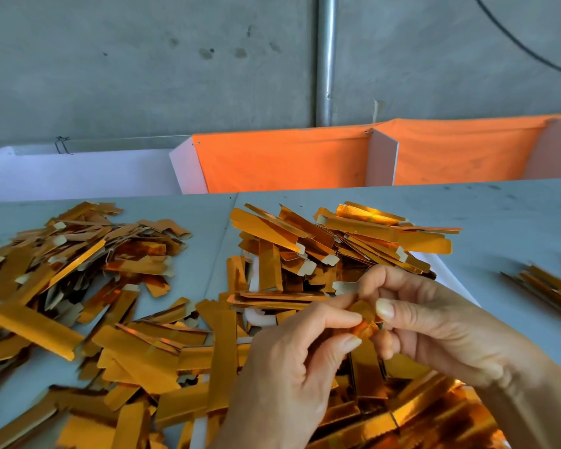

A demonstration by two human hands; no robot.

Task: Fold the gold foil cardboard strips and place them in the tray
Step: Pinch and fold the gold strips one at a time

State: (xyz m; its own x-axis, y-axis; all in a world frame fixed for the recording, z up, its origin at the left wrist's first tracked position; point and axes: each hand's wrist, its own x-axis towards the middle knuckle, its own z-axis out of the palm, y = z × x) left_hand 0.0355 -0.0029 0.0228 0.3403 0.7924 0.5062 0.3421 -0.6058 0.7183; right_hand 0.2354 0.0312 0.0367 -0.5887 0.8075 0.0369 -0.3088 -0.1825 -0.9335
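both hands meet low in the middle of the view, working one gold foil strip (365, 322) between them. the left hand (292, 361) pinches the strip with thumb and forefinger curled onto it, the other fingers folded underneath. the right hand (434, 322) grips the same strip from the other side, its thumb pressed on the top and its fingers bent round behind. the strip is held above the heap, crumpled or bent at the point where the fingertips meet; its exact shape cannot be made out. under and around the hands lies a loose pile of gold strips (162, 361), spread over the grey table (499, 215). a white tray (256, 315) shows only in small patches beneath a mound of strips (337, 244) just beyond the hands. another scattered heap (78, 254) lies at the far left, and a small bundle (551, 290) lies well apart at the right edge. behind the table hang orange cloth (282, 160) and white panels (381, 157) against a grey concrete wall (143, 66), with a metal pipe (326, 59) running up it.
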